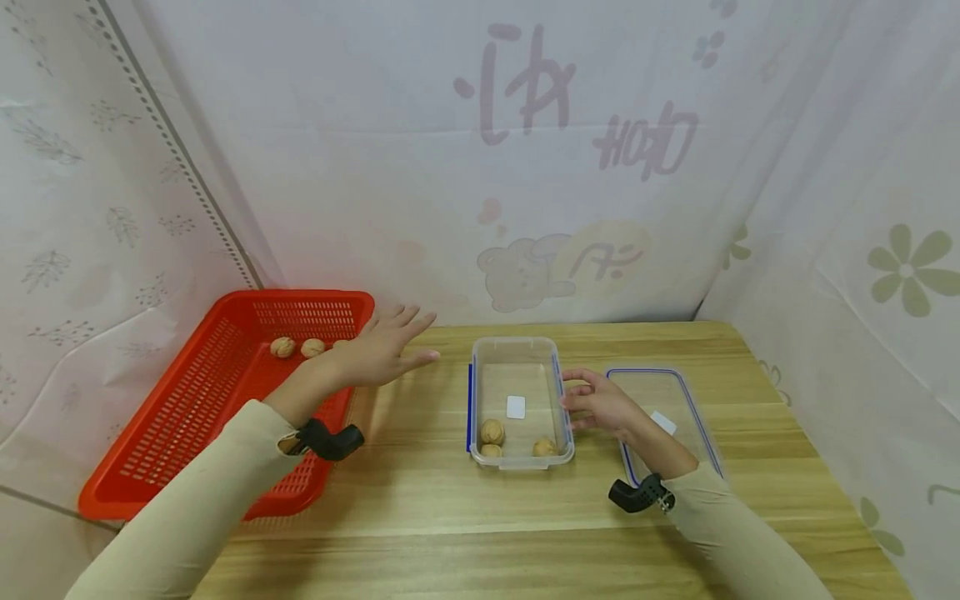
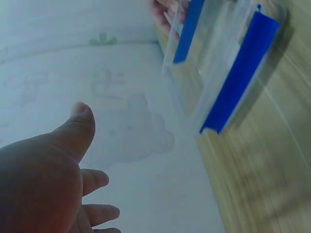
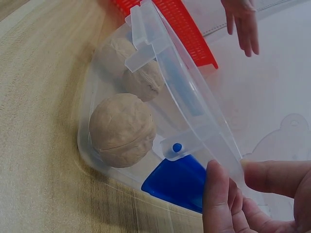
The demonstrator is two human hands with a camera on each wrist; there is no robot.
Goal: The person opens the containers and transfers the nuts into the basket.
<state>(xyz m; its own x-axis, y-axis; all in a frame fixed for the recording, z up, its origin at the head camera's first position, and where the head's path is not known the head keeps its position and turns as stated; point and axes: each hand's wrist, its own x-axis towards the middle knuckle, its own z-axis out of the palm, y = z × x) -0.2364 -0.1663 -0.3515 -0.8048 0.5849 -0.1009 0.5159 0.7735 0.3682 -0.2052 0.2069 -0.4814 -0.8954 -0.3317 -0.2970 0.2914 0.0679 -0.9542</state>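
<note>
A clear plastic food container (image 1: 513, 377) with blue side latches stands upright and uncovered on the wooden table. Three walnuts lie at its near end, two by the left corner and one walnut (image 1: 545, 448) by the right. My right hand (image 1: 600, 406) pinches the container's right rim, the thumb (image 3: 274, 174) on one side of the wall and the fingers (image 3: 217, 196) on the other. With fingers spread and nothing held, my left hand (image 1: 381, 348) hovers by the right edge of a red plastic basket (image 1: 210, 367). Walnuts (image 1: 282, 347) lie in this basket, one partly hidden behind the hand.
A clear lid (image 1: 647, 385) with a blue seal lies on the table (image 1: 420, 500) to the right of the container, partly under my right forearm. Printed cloth (image 1: 360, 167) hangs behind and along both sides of the table.
</note>
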